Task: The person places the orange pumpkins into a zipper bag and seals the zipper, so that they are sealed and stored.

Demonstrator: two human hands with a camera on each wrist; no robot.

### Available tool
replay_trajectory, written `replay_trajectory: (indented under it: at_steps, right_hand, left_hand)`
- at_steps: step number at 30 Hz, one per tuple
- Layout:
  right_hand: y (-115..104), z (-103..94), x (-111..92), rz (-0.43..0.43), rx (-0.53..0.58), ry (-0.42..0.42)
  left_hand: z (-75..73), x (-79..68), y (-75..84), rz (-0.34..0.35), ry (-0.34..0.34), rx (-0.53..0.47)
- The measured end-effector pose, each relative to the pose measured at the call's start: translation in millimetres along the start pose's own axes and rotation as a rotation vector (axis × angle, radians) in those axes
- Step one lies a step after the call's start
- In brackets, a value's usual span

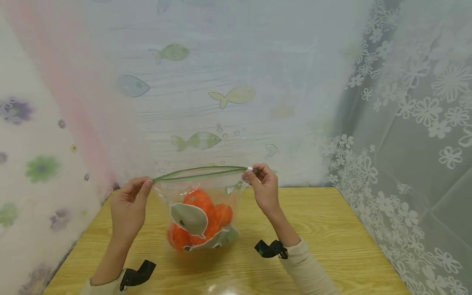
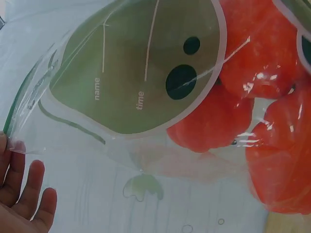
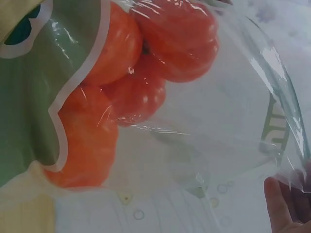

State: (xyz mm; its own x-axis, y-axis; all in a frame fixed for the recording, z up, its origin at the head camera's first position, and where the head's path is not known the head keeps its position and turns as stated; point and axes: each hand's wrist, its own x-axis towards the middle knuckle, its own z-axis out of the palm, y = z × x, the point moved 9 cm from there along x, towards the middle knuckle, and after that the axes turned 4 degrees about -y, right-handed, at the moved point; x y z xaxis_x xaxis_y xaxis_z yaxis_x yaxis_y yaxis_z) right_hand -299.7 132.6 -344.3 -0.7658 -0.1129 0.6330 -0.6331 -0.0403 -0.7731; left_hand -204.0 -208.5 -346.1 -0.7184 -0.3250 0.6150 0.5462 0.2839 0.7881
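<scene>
A clear zip bag (image 1: 162, 196) with green leaf-shaped prints hangs upright between my hands. Inside it lie several orange-red, ribbed tomatoes (image 1: 199, 200), bunched at the bottom. Along the top, the two green zip strips (image 1: 203, 168) stand apart in the middle. My left hand (image 1: 129, 209) pinches the left end of the mouth between thumb and fingers. At the right end, beside a small white slider (image 1: 250, 168), my right hand (image 1: 265, 188) pinches the edge. The left wrist view shows "name" and "time" on one green print (image 2: 136, 73).
Below the bag is a wood-grain table (image 1: 313, 229). A pale curtain with fish drawings (image 1: 239, 94) hangs behind it. Flower-patterned sheets (image 1: 416, 123) enclose the sides. Black camera mounts (image 1: 138, 275) are on both wrists.
</scene>
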Motion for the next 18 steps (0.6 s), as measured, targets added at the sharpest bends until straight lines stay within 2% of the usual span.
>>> replay_trajectory:
  at_steps: [3, 5, 9, 13, 18]
  right_hand:
    - [-3.6, -6.0, 4.0, -0.006, 0.02, 0.001]
    - [-3.7, -10.0, 7.4, -0.014, 0.022, 0.013]
    - [2.0, -16.8, 12.1, -0.018, 0.026, 0.036]
    - [10.9, -17.0, 11.3, -0.005, 0.032, 0.03]
    - [19.6, -13.4, 7.7, 0.018, 0.033, 0.001]
  left_hand:
    - [1.8, 3.8, -5.9, -0.066, 0.005, 0.018]
    - [5.2, 8.4, -11.9, -0.072, -0.001, 0.002]
    - [14.7, 16.5, -17.3, -0.009, -0.023, -0.046]
    - [24.1, 18.8, -21.1, 0.072, -0.059, -0.03]
    - [29.1, 16.4, -33.0, 0.085, -0.093, -0.038]
